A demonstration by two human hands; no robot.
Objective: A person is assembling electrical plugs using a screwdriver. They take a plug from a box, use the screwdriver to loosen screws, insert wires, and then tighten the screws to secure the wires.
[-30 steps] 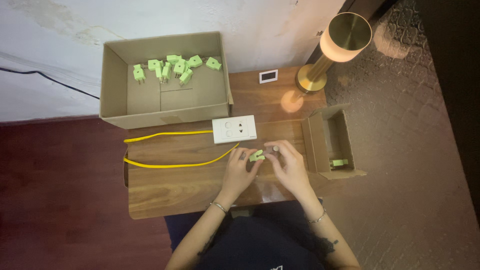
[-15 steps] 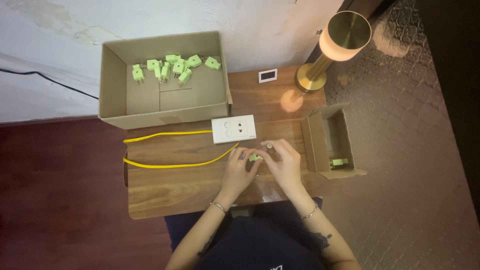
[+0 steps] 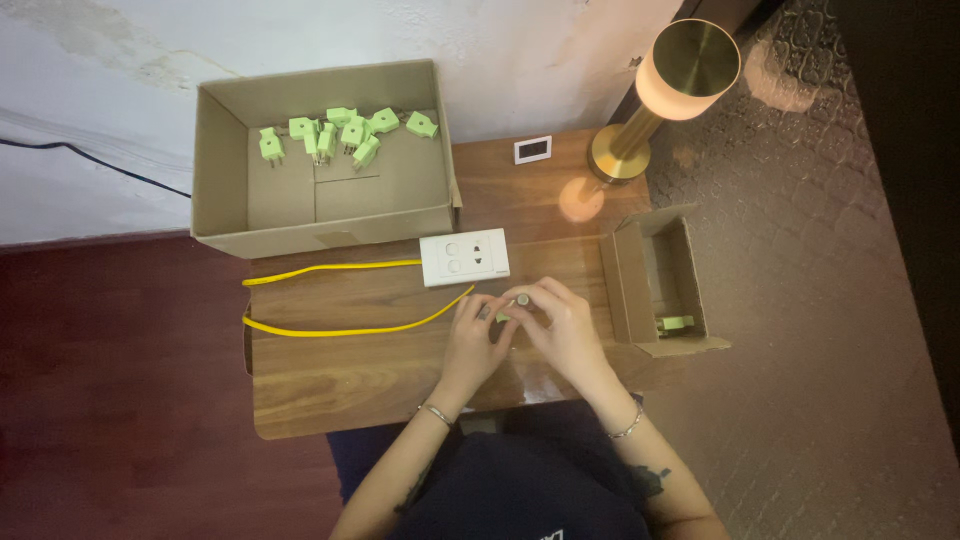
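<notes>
Green plug (image 3: 507, 313) pinched between my left hand (image 3: 478, 335) and right hand (image 3: 562, 325), both clamped on it, above the wooden table (image 3: 350, 370).

Counting now: eight light-green plastic plug adapters (image 3: 345, 132) are lying in the big open cardboard box (image 3: 225, 190), and one more green adapter (image 3: 676, 323) is sitting in the small cardboard box (image 3: 625, 285). That's two boxes, one white wall socket plate (image 3: 464, 258), one yellow cable (image 3: 330, 300), one brass lamp (image 3: 660, 100).
</notes>
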